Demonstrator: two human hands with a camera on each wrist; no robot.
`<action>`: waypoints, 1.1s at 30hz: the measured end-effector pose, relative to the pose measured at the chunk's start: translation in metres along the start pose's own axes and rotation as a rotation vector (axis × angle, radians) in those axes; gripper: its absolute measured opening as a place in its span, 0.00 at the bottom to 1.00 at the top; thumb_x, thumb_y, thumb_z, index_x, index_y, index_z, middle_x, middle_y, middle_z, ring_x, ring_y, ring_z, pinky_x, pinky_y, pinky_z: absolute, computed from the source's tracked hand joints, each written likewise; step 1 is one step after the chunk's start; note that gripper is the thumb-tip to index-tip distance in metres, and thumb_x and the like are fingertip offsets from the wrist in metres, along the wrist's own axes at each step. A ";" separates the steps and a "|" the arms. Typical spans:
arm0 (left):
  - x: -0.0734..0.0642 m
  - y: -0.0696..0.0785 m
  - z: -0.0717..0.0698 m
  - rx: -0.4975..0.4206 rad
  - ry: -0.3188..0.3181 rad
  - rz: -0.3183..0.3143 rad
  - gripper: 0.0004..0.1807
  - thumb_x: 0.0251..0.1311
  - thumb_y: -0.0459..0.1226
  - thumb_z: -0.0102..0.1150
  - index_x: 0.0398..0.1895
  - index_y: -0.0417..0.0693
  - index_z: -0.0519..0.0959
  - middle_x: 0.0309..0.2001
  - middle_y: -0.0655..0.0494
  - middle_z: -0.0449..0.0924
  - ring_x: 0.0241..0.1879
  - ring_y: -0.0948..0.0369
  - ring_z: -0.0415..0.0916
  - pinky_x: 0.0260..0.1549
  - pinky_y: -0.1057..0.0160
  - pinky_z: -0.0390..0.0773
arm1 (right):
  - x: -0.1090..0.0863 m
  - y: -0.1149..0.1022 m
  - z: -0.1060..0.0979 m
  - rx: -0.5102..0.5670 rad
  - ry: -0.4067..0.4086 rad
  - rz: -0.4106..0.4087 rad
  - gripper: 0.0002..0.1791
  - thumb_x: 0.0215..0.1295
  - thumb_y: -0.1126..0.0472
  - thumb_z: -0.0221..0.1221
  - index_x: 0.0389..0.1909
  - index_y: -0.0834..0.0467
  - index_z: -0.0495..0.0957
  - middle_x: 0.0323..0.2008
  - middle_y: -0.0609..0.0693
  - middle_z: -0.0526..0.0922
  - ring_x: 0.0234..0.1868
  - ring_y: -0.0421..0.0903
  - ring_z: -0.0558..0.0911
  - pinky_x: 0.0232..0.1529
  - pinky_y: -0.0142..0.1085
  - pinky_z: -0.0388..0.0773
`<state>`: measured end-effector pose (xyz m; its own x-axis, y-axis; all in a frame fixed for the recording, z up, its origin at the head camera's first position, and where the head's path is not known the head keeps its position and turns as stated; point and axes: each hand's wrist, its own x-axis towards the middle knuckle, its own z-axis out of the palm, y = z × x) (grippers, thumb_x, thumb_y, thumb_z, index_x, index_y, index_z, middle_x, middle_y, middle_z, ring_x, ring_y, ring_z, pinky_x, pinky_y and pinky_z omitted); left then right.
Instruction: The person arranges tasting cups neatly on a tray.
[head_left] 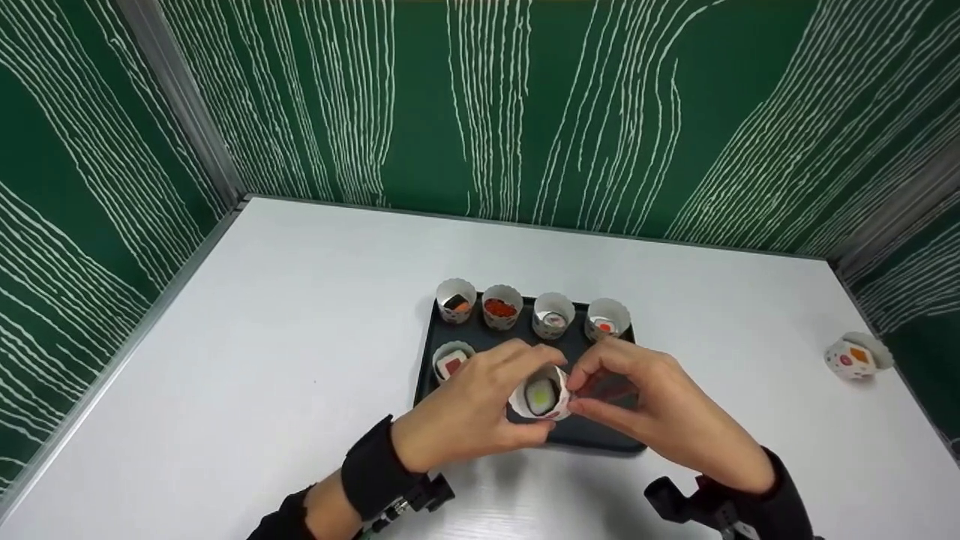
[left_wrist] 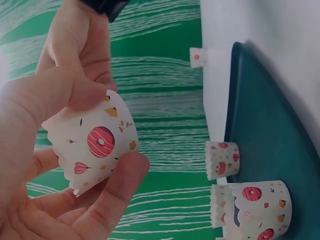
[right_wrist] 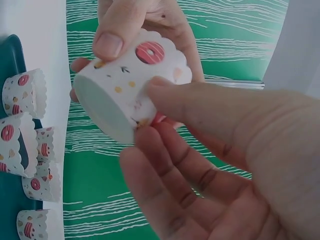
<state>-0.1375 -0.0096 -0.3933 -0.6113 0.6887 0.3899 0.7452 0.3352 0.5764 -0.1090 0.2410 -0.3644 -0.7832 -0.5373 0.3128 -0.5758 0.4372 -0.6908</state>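
My left hand [head_left: 480, 401] grips a paper baking cup [left_wrist: 95, 130] printed with doughnuts and other treats, fingers and thumb around its sides. The cup is tilted in the air over the front of a dark tray [head_left: 607, 441]. Inside it sits a sushi roll piece [head_left: 540, 395] with dark edging, white filling and a green centre. From the right, my right hand [head_left: 660, 394] pinches the cup's side between thumb and fingers, as the right wrist view shows up close. What lies on the tray beneath both hands is partly hidden.
Along the tray's back edge stand several similar cups, among them one with red-orange contents [head_left: 500, 307]. Another cup [head_left: 452, 346] with a red-centred piece is at the left. Far right on the white table [head_left: 300, 322] is a separate cup [head_left: 847, 364]. Green, white-lined panels [head_left: 420, 97] surround the table.
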 end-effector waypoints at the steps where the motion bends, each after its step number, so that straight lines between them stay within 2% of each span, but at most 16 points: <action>1: 0.000 0.000 0.000 -0.004 -0.001 -0.003 0.32 0.59 0.39 0.77 0.67 0.48 0.77 0.53 0.54 0.84 0.50 0.64 0.82 0.51 0.73 0.82 | 0.000 0.000 -0.001 -0.004 -0.008 -0.004 0.08 0.71 0.59 0.70 0.45 0.45 0.83 0.44 0.42 0.84 0.44 0.36 0.88 0.45 0.31 0.88; 3: 0.000 0.000 0.000 -0.012 -0.001 -0.009 0.30 0.60 0.39 0.77 0.66 0.49 0.78 0.52 0.54 0.84 0.49 0.64 0.81 0.50 0.74 0.81 | 0.000 0.001 -0.002 -0.009 -0.028 -0.006 0.07 0.71 0.58 0.70 0.45 0.45 0.84 0.44 0.41 0.85 0.44 0.36 0.88 0.46 0.31 0.88; 8: 0.001 -0.003 0.000 -0.009 -0.012 -0.008 0.27 0.60 0.37 0.75 0.63 0.50 0.78 0.50 0.54 0.83 0.46 0.64 0.79 0.46 0.74 0.79 | -0.002 -0.001 -0.008 -0.005 -0.104 0.050 0.07 0.74 0.53 0.68 0.48 0.46 0.85 0.46 0.41 0.88 0.45 0.36 0.89 0.48 0.32 0.87; 11: 0.002 -0.004 -0.002 -0.011 -0.036 -0.018 0.28 0.58 0.36 0.74 0.63 0.50 0.77 0.50 0.54 0.82 0.45 0.63 0.77 0.43 0.73 0.77 | -0.004 -0.003 -0.014 -0.038 -0.114 0.073 0.07 0.74 0.52 0.68 0.49 0.44 0.85 0.45 0.39 0.88 0.46 0.35 0.88 0.49 0.32 0.86; 17: 0.011 -0.005 -0.004 0.001 -0.075 -0.027 0.29 0.56 0.35 0.73 0.62 0.48 0.77 0.51 0.52 0.81 0.45 0.61 0.77 0.43 0.72 0.77 | -0.013 -0.006 -0.029 -0.102 -0.049 0.049 0.09 0.73 0.58 0.69 0.49 0.42 0.84 0.44 0.35 0.88 0.44 0.34 0.87 0.47 0.29 0.85; 21: 0.019 -0.006 -0.004 0.031 -0.115 -0.033 0.29 0.57 0.36 0.74 0.63 0.50 0.77 0.53 0.51 0.80 0.45 0.60 0.76 0.43 0.69 0.76 | -0.020 -0.007 -0.038 -0.127 -0.001 0.034 0.13 0.71 0.61 0.70 0.50 0.41 0.84 0.44 0.35 0.88 0.44 0.35 0.88 0.48 0.27 0.84; 26: 0.033 -0.008 -0.001 0.105 -0.179 -0.030 0.30 0.57 0.38 0.76 0.63 0.50 0.78 0.54 0.49 0.80 0.45 0.60 0.76 0.44 0.66 0.78 | -0.027 -0.009 -0.048 -0.135 0.036 0.063 0.16 0.69 0.63 0.72 0.50 0.41 0.85 0.45 0.34 0.88 0.46 0.35 0.88 0.49 0.24 0.83; 33: 0.057 -0.012 0.008 0.233 -0.279 -0.041 0.30 0.58 0.41 0.78 0.63 0.50 0.78 0.54 0.51 0.80 0.46 0.60 0.79 0.48 0.61 0.83 | -0.035 -0.011 -0.057 -0.127 0.044 0.102 0.16 0.69 0.62 0.72 0.52 0.40 0.85 0.46 0.36 0.89 0.47 0.36 0.88 0.49 0.24 0.84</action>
<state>-0.1786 0.0306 -0.3835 -0.5695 0.8099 0.1407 0.7822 0.4813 0.3955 -0.0886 0.2954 -0.3303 -0.8469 -0.4546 0.2759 -0.5159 0.5769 -0.6332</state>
